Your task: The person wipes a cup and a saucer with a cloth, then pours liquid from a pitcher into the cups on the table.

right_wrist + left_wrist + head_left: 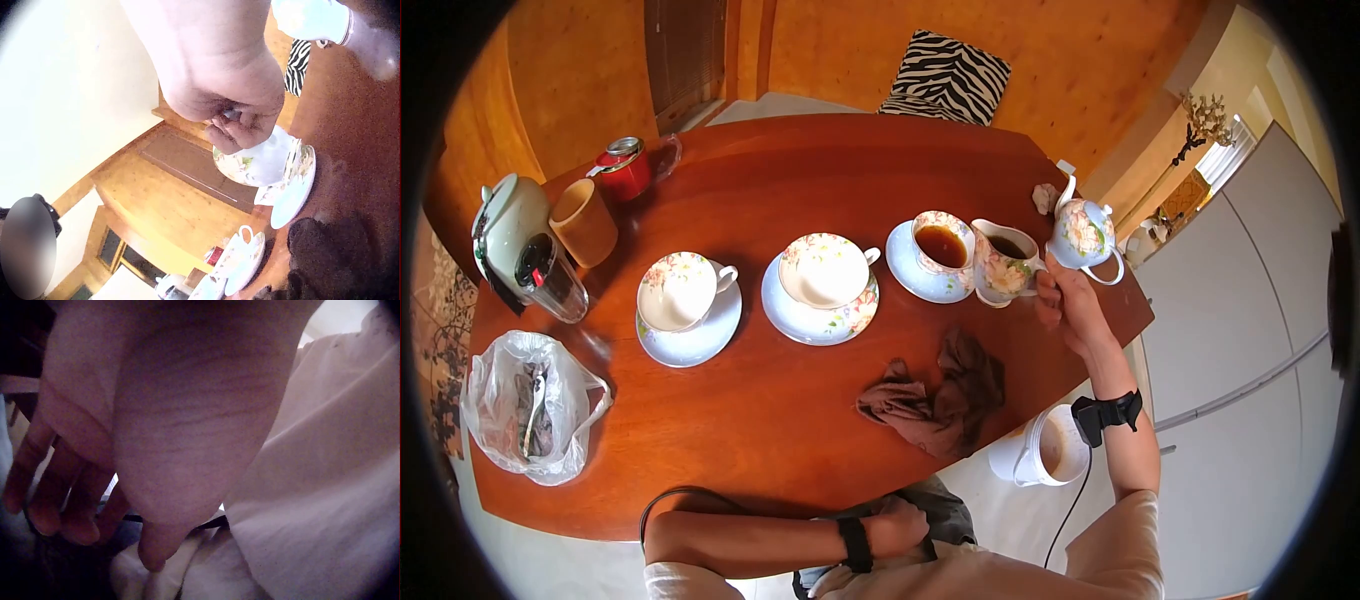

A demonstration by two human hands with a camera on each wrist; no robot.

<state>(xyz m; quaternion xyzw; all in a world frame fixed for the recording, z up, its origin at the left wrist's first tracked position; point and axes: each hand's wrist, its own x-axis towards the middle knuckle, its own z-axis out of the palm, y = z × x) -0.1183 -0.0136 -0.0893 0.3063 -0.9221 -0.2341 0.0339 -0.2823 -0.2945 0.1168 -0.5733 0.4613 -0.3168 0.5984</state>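
My right hand (1075,305) grips the handle of a floral milk jug (1005,275) holding dark liquid. In the right wrist view its fingers are curled in, largely hiding the handle. Just left of the jug, a floral cup (945,243) of brown tea sits on a pale blue saucer (910,280). A blue floral teapot (1084,235) stands just beyond the hand, toward the table's right edge. My left hand (900,527) is low by my lap, near the shirt; the left wrist view shows its fingers (81,519) hanging loosely curled with nothing in them.
Two cups without tea (825,270) (677,292) stand on saucers to the left. A crumpled brown cloth (940,395) lies in front. A plastic bag (530,405), glass tumbler (550,280), wooden cup (583,222) and pale canister (512,225) line the left side. A white bucket (1025,460) stands below right.
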